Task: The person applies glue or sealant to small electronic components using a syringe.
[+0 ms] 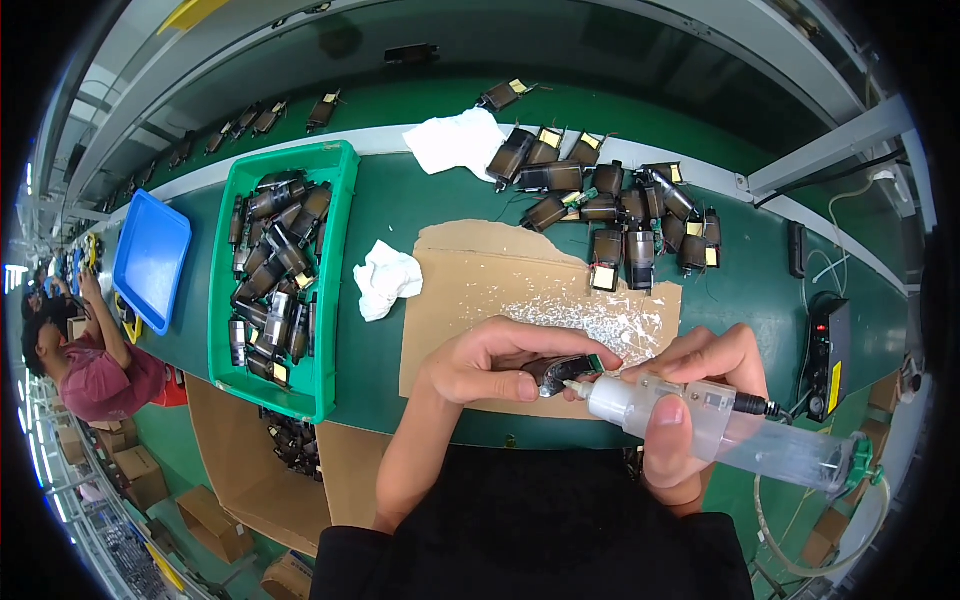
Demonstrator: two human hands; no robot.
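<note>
My left hand (480, 365) is closed around a small dark translucent plastic housing (562, 374), pinched between thumb and fingers, with a bit of green at its edge. My right hand (690, 410) wraps a clear dispensing syringe (780, 455) with a whitish front sleeve and a green end cap, from which a thin hose runs. Its tip points left and meets or nearly meets the housing; exact contact is too small to tell. Both hands are over the near edge of a cardboard sheet (470, 290) spattered with white specks.
Many similar dark housings (640, 260) lie behind the cardboard, and more fill a green bin (345, 230) at left. White crumpled cloths (388, 280), a blue tray (150, 260) and a black control box (825, 350) share the green bench. A person in a red shirt (110, 375) sits far left.
</note>
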